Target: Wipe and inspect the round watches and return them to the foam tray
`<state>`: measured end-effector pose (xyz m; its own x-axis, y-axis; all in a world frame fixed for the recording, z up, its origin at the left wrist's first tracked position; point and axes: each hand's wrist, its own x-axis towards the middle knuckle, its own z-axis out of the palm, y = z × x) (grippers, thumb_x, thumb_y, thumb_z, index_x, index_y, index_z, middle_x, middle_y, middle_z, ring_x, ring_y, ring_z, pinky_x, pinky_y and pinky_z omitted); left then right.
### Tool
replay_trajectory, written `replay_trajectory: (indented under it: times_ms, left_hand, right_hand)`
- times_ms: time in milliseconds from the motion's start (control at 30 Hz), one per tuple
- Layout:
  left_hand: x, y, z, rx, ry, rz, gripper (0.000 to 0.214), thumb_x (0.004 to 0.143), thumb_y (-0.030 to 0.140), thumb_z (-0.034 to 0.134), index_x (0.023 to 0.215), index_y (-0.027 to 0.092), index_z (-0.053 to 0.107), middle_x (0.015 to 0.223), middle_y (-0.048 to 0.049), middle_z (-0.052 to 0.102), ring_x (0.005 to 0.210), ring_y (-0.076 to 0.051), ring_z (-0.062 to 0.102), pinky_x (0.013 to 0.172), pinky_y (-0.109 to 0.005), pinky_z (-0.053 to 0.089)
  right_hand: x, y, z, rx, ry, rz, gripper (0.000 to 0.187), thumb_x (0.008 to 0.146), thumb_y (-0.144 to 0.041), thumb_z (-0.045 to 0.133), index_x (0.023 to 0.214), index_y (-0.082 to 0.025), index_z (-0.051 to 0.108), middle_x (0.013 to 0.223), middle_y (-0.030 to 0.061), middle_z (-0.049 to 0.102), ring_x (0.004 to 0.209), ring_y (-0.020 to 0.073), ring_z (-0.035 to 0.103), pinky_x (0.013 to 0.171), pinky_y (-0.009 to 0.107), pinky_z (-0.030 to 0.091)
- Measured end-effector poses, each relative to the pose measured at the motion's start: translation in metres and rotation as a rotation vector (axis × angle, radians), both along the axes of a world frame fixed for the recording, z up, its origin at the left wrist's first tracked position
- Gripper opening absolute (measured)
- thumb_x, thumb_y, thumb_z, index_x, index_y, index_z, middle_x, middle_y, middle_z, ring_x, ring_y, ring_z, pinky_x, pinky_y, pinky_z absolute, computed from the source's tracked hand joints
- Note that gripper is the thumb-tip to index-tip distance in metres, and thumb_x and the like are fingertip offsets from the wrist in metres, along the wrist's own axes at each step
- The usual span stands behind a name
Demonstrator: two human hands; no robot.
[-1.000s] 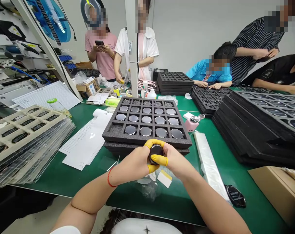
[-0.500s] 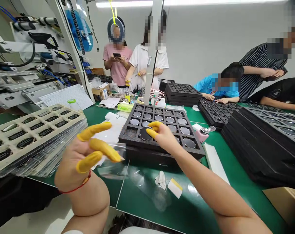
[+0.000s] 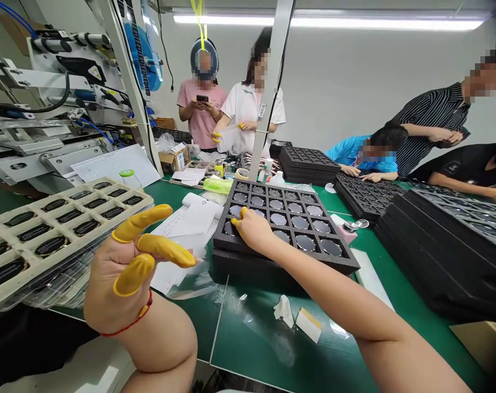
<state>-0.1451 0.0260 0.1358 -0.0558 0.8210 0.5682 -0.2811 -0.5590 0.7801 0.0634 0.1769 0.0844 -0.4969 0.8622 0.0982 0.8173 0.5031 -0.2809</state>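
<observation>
My right hand (image 3: 253, 230), with yellow finger cots, reaches over the near-left corner of a black foam tray (image 3: 346, 262). Its fingers are closed on a round dark disc (image 3: 228, 228) that sits in the tray's near-left pocket. The other pockets hold shiny round discs (image 3: 305, 243). My left hand (image 3: 125, 267) is raised at the left, also with yellow cots on thumb and two fingers. A thin clear film (image 3: 190, 275) hangs from its thumb and middle fingertip, above the green mat.
Beige trays of black oval parts (image 3: 47, 234) are stacked at the left. Stacks of black foam trays (image 3: 444, 240) fill the right. Papers (image 3: 186, 218), a pink dispenser bottle (image 3: 348, 229) and small scraps (image 3: 307, 325) lie on the green table (image 3: 354, 355). Several people work beyond it.
Both hands held the disc together near the table's front edge. My right hand has carried it to the tray's near-left pocket, and my left hand has swung out left with the clear film.
</observation>
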Motion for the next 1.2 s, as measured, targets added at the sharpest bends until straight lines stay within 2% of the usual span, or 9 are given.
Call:
replay_trajectory:
  times_ms: [167,233,333,500,633,733,933,1100,1200]
  left_hand:
    - [-0.002,0.006,-0.003,-0.012,0.044,-0.032,0.039,0.085,0.028,0.069,0.123,0.024,0.063,0.075,0.0,0.079,0.068,-0.019,0.074,0.073,-0.035,0.064]
    - [-0.003,0.009,-0.004,0.0,0.076,-0.036,0.04,0.086,0.024,0.066,0.126,0.022,0.061,0.077,-0.002,0.079,0.07,-0.019,0.074,0.074,-0.034,0.064]
    - [-0.003,0.013,-0.006,0.034,0.116,-0.081,0.043,0.087,0.021,0.065,0.13,0.019,0.058,0.082,-0.0047,0.079,0.074,-0.02,0.075,0.077,-0.033,0.063]
    - [0.008,0.02,-0.006,-0.049,0.118,-0.158,0.042,0.088,0.03,0.065,0.129,0.022,0.058,0.087,-0.0053,0.079,0.082,-0.021,0.075,0.082,-0.034,0.06]
    - [0.026,0.029,-0.001,-0.137,0.164,-0.218,0.043,0.085,0.033,0.068,0.125,0.022,0.059,0.088,-0.0066,0.079,0.083,-0.022,0.075,0.081,-0.033,0.06]
    - [0.043,0.041,0.0,-0.216,0.179,-0.243,0.045,0.084,0.035,0.069,0.124,0.018,0.059,0.085,-0.0077,0.079,0.082,-0.023,0.075,0.08,-0.033,0.06]
    - [0.083,0.064,-0.007,-0.35,0.316,-0.364,0.039,0.084,0.038,0.068,0.114,0.014,0.062,0.096,-0.012,0.076,0.088,-0.022,0.073,0.084,-0.033,0.057]
    - [0.117,0.068,-0.014,-0.415,0.399,-0.532,0.052,0.08,0.057,0.064,0.107,0.012,0.06,0.089,-0.0134,0.074,0.087,-0.024,0.071,0.08,-0.034,0.056]
    - [0.138,0.064,-0.021,-0.451,0.32,-0.702,0.072,0.07,0.057,0.074,0.122,0.016,0.047,0.089,-0.0093,0.071,0.082,-0.023,0.07,0.079,-0.037,0.056]
  right_hand:
    - [0.018,0.027,0.021,0.117,-0.073,-0.018,0.027,0.09,-0.031,0.059,0.114,-0.022,0.07,0.129,0.0103,0.058,0.119,0.0272,0.051,0.101,0.039,0.042]
    - [0.038,0.056,0.032,0.179,-0.081,-0.154,0.03,0.096,-0.032,0.049,0.119,-0.022,0.066,0.133,0.0094,0.055,0.122,0.0251,0.05,0.103,0.041,0.042]
    - [0.07,0.102,0.039,0.225,-0.112,-0.408,0.032,0.094,-0.035,0.056,0.122,-0.019,0.058,0.129,0.0097,0.056,0.113,0.0243,0.057,0.095,0.048,0.048]
    - [0.096,0.147,0.014,0.156,-0.131,-0.589,0.034,0.093,-0.034,0.058,0.122,-0.017,0.056,0.124,0.0094,0.059,0.105,0.0228,0.061,0.088,0.044,0.053]
    - [0.102,0.159,-0.003,0.116,-0.074,-0.629,0.035,0.093,-0.034,0.059,0.123,-0.016,0.056,0.124,0.0096,0.059,0.105,0.0229,0.061,0.087,0.044,0.053]
    - [0.105,0.159,-0.002,0.128,0.003,-0.618,0.034,0.093,-0.034,0.058,0.122,-0.017,0.056,0.123,0.0094,0.059,0.105,0.0228,0.061,0.088,0.044,0.053]
    - [0.098,0.114,0.037,0.29,0.253,-0.487,0.027,0.088,-0.027,0.062,0.111,-0.013,0.062,0.111,0.0106,0.065,0.104,0.0243,0.06,0.092,0.044,0.048]
    - [0.109,0.0,0.054,0.429,0.49,-0.282,0.028,0.086,-0.026,0.061,0.114,-0.022,0.061,0.1,0.0032,0.068,0.08,0.0179,0.06,0.077,0.035,0.051]
    - [0.121,-0.069,0.037,0.586,0.666,0.116,0.016,0.084,-0.019,0.065,0.099,-0.026,0.065,0.091,0.0019,0.07,0.083,0.0194,0.06,0.075,0.035,0.051]
